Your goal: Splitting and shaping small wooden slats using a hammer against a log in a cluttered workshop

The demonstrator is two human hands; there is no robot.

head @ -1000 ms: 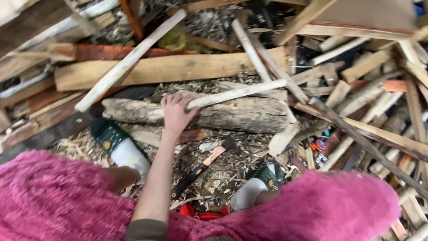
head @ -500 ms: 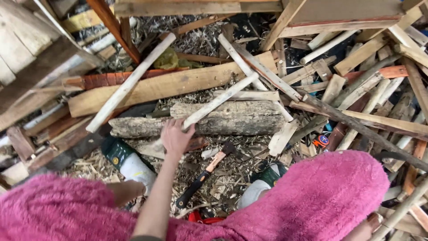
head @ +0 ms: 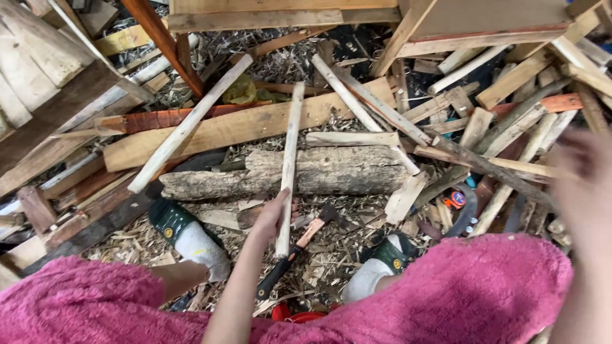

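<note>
My left hand [head: 271, 220] grips a pale, stripped wooden stick [head: 290, 153] near its lower end. The stick stands nearly straight up in the view and crosses a rough grey log [head: 344, 172] lying on the ground in front of me. A hatchet [head: 299, 242] with an orange and black handle lies on the wood chips just right of that hand. My right hand [head: 583, 185] is raised at the right edge, blurred, fingers apart, with nothing in it. A pink fuzzy garment [head: 446, 293] covers my knees, and my feet are in green boots [head: 169, 220].
Piles of scrap planks and stripped sticks [head: 484, 121] surround the log on all sides. A long flat plank [head: 242, 127] lies behind it. Wood chips [head: 331, 255] cover the ground between my feet. A red container [head: 299, 313] shows at the bottom.
The stick in my left hand has swung from slanting to the right across the log to nearly upright. My right hand has come into view at the right edge.
</note>
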